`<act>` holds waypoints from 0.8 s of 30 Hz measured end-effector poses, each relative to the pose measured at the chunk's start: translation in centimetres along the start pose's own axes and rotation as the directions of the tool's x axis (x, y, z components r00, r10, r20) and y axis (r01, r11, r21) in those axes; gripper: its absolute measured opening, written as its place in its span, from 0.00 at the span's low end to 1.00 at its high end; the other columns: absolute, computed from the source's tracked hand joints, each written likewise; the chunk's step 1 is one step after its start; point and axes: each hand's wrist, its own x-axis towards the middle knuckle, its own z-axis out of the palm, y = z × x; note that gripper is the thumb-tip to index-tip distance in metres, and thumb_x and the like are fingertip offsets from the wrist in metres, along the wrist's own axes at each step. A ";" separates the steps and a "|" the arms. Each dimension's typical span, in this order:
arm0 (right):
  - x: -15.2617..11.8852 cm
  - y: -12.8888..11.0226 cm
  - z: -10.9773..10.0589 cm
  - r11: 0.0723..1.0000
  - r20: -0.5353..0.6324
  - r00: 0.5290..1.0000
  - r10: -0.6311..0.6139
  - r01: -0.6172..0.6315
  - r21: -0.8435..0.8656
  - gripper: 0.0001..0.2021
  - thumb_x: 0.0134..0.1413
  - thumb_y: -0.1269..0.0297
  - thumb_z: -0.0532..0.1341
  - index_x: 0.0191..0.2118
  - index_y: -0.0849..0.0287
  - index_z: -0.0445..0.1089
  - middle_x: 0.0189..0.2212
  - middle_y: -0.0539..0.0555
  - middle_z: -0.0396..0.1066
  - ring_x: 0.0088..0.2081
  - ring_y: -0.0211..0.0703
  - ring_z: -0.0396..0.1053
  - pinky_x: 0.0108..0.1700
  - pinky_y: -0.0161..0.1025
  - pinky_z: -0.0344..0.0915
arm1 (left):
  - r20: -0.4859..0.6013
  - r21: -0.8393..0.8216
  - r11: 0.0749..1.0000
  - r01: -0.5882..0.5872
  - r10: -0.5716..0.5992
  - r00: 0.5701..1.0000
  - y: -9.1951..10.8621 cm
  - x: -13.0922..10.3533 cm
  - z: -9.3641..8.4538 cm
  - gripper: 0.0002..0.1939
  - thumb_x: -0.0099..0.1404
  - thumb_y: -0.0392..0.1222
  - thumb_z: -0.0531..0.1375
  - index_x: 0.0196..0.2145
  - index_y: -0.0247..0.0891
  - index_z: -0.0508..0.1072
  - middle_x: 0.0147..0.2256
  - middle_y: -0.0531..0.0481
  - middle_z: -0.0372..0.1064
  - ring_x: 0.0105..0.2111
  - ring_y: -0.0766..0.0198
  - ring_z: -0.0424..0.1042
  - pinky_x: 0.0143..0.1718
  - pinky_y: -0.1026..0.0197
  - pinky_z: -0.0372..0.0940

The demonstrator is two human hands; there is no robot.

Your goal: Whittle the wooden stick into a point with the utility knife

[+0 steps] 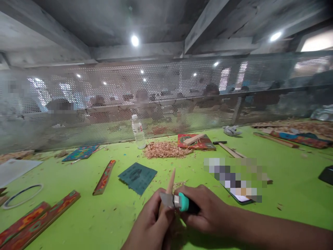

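Observation:
My left hand (153,222) is closed around a pale wooden stick (171,181), whose tapered tip points up and away from me. My right hand (208,211) grips a utility knife (184,202) with a black and turquoise handle. Its short, wide blade lies across the stick, close to my left thumb. The stick's lower end is mostly hidden by my left hand. Just beyond my hands, a dark green sheet (138,177), like sandpaper, lies on the light green table (109,222).
Wood shavings (166,150) are heaped beside a plastic water bottle (138,133). A hammer (229,149) and a phone (240,195) lie to the right. Painted wooden strips (41,222) and a white ring (23,196) are on the left. A perforated metal screen (161,104) stands behind, with people beyond.

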 end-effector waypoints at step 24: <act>0.2 0.9 -0.4 0.996 -0.035 0.998 -0.052 0.055 0.068 0.06 0.59 0.65 0.58 0.35 0.52 0.57 0.25 0.45 0.62 0.26 0.39 0.54 0.29 0.37 0.53 | -0.173 0.060 0.990 -0.127 0.136 0.975 5.2 1.3 -2.0 0.24 0.65 0.66 0.68 0.43 0.42 0.80 0.30 0.54 0.66 0.30 0.65 0.63 0.31 0.65 0.61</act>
